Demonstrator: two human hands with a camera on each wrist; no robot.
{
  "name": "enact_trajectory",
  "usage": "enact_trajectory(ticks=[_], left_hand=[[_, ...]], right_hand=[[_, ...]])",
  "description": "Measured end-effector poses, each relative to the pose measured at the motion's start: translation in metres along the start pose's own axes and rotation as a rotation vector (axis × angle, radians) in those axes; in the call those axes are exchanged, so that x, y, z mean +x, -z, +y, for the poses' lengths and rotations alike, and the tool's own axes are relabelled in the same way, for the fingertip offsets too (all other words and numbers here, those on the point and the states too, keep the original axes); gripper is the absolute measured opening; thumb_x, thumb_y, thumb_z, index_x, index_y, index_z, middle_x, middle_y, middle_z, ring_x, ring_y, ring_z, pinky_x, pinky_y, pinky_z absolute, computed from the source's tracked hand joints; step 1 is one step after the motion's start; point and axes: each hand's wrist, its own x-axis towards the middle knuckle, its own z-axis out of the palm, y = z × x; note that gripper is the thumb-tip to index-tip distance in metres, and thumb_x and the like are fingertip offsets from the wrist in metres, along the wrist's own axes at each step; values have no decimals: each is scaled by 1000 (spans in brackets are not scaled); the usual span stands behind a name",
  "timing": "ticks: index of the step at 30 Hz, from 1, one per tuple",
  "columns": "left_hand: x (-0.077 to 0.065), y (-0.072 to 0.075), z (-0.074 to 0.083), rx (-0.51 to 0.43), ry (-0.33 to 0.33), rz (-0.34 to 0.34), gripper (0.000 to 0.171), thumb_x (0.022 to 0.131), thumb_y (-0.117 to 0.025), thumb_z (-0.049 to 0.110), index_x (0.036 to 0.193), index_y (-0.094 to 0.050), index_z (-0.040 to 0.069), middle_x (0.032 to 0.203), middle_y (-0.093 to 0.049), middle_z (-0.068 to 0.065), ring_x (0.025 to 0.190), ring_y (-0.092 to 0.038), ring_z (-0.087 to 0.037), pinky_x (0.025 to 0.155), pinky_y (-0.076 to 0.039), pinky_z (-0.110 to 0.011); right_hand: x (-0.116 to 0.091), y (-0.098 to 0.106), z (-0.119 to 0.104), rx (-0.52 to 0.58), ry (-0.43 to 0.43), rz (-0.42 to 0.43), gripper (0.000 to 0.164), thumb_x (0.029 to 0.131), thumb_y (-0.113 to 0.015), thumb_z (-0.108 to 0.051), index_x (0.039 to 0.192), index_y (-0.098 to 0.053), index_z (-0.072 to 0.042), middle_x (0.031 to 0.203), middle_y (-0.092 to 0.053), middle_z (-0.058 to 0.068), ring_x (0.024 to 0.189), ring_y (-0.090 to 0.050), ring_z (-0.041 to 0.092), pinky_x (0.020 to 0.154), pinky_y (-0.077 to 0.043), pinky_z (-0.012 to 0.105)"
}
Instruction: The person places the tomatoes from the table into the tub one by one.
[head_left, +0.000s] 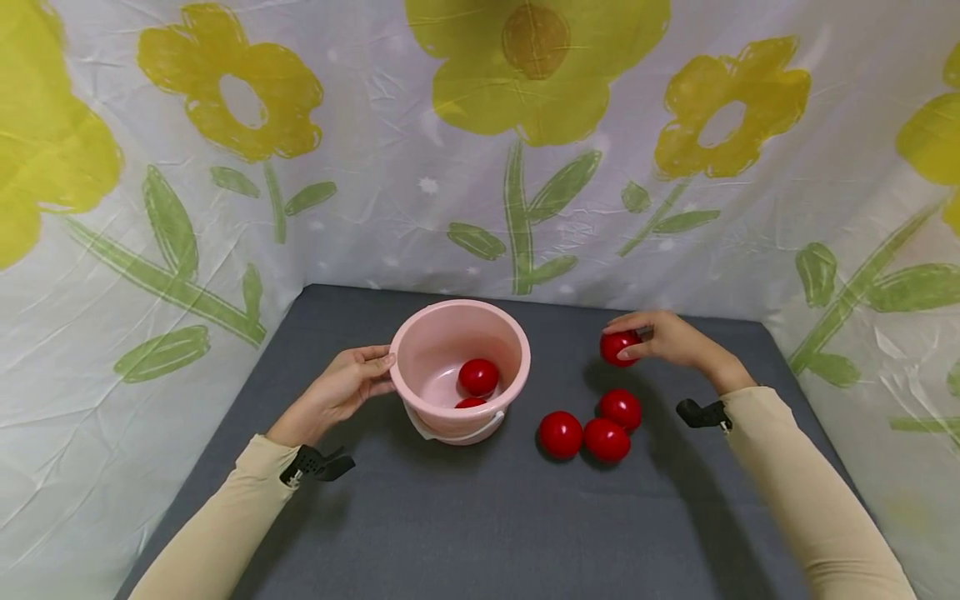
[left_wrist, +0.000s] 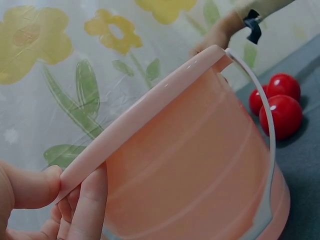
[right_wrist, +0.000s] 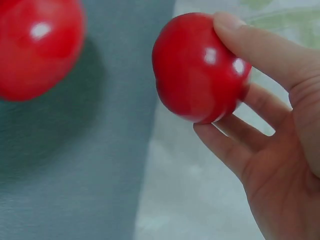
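A pink bucket (head_left: 431,346) with a white handle (head_left: 465,437) stands tilted toward me. My left hand (head_left: 348,383) pinches its left rim between thumb and fingers, as the left wrist view shows close up. Inside lie a glossy red tomato (head_left: 478,377) and a second one (head_left: 471,403), partly hidden by the front rim. My right hand (head_left: 667,337) holds another red tomato (right_wrist: 197,70) by its fingertips, raised above the table at the right. Below it, three more tomatoes sit close together: one on the left (head_left: 560,435), one in front (head_left: 607,440), one behind (head_left: 620,409).
A dark grey cloth (head_left: 450,533) covers the table. White curtains (head_left: 367,183) printed with yellow flowers enclose the back and both sides. Each wrist wears a black strap mount, such as the left one (head_left: 318,464).
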Motion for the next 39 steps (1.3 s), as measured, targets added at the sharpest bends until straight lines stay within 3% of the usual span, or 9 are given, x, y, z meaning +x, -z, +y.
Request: enact_trajectory(ticks=[5,16,23,30,35,39], left_hand=[[1,-1,-1,-5,-1,4,52,101,-53,7,141,-31,-18,98,-66,1,85,-68,-6,75,-61,-20],[0,0,-2,-8,0,-8,52,102,-53,9,141,-32,-17,100,-65,0,87,-68,-7,76,-61,-20],[-1,0,-1,5,-11,-25,54,102,-51,9,143,-29,-18,103,-66,1,90,-69,-7,77,-60,-19],[0,1,-3,5,-16,-29,56,102,-51,9,145,-27,-18,104,-66,0,91,-68,-7,78,-60,-19],[0,1,-3,3,-15,-32,56,102,-52,10,144,-28,-18,103,-67,1,90,-69,-7,78,-60,-19],[0,1,-3,7,-18,-35,56,102,-52,10,144,-28,-18,104,-66,1,91,-69,-7,78,-60,-19]], right_hand=[[4,10,-23,-12,31,-4,50,85,-78,-23,132,-64,-15,145,-54,15,135,-50,36,87,-56,34],[20,13,-58,14,106,-36,47,86,-78,-22,131,-65,-15,143,-57,13,126,-56,32,84,-58,33],[41,23,-88,57,187,-49,44,86,-77,-15,129,-67,-14,142,-58,12,132,-52,31,89,-58,37],[62,24,-131,114,253,-90,40,87,-76,-12,126,-69,-17,137,-63,6,129,-55,25,104,-52,49],[79,20,-159,115,267,-142,40,85,-78,-15,124,-70,-23,135,-64,0,124,-58,17,100,-55,41],[95,14,-178,112,312,-200,40,84,-79,-14,123,-71,-21,134,-65,1,124,-58,17,95,-58,35]])
